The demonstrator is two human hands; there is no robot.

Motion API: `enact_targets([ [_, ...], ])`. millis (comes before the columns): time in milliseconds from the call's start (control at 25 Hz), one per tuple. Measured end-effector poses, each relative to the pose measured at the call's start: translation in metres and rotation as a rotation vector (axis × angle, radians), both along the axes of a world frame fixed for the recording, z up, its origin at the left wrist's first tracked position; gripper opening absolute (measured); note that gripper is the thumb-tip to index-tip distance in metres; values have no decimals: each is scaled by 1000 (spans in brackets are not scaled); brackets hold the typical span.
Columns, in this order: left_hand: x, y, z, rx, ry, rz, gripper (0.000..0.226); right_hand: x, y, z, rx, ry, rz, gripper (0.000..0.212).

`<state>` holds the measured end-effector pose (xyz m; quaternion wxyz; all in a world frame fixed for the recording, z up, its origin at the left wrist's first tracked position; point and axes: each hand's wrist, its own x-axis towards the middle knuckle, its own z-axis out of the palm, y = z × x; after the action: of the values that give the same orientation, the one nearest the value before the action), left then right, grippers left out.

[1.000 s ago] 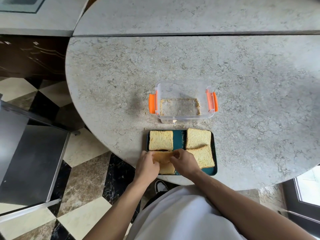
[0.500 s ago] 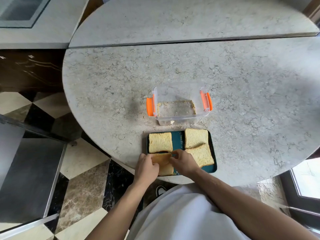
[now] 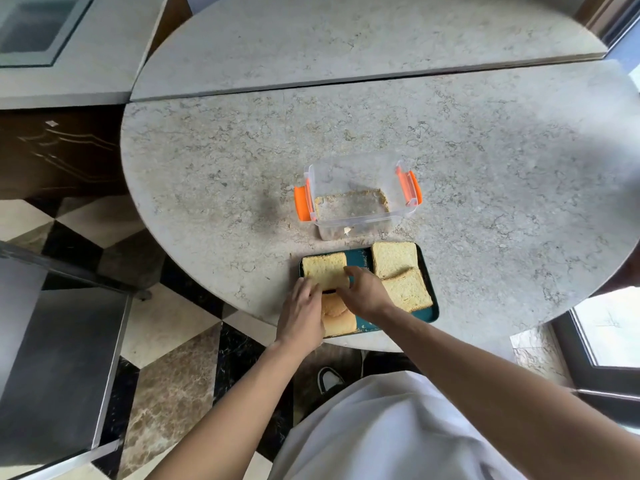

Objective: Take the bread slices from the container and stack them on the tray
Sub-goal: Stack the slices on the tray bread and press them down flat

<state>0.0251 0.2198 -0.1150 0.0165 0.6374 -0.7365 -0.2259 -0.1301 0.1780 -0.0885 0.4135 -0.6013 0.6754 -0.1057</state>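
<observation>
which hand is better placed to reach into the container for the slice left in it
Probably the right hand. It sits further forward on the teal tray, almost straight below the clear plastic container with orange clips holding the remaining bread slice. The left hand lies nearer the table edge.

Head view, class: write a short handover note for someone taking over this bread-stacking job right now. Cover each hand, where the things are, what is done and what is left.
Left hand: on the left edge of the far-left slice on the tray.
Right hand: fingers on that slice's right edge; whether it is lifted or just touched is unclear.
Near-left slice lies partly under the hands. Two more slices overlap on the tray's right: far-right slice, near-right slice.
Container: open, beyond the tray, one slice still visible inside.
Done: four slices on the tray, spread out.
Left: empty the container, gather slices into a stack.
</observation>
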Motion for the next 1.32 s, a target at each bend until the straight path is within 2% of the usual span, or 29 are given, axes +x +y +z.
enact_targets([
  [240, 10, 3, -5, 9, -49, -67, 64, 5, 7, -2, 11, -12, -13, 61],
  [400, 8, 1, 0, -19, -21, -39, 61, -6, 10, -3, -56, -11, -31, 53],
  [520, -7, -4, 4, -3, 66, 4, 57, -26, 8, -2, -109, -16, -114, 44],
  [680, -42, -16, 10, 53, 248, 77, 46, -59, 6, -4, -164, 92, -209, 39],
  [880, -85, -27, 7, 167, 405, 167, 45, -93, 11, -10, -100, 155, -293, 48],
  [1040, -105, -49, 5, 251, 405, 342, 53, -109, 4, -12, -54, 143, -308, 53],
  [1320, -126, -67, 2, 321, 381, 383, 50, -121, -7, -10, 46, 101, -268, 48],
])
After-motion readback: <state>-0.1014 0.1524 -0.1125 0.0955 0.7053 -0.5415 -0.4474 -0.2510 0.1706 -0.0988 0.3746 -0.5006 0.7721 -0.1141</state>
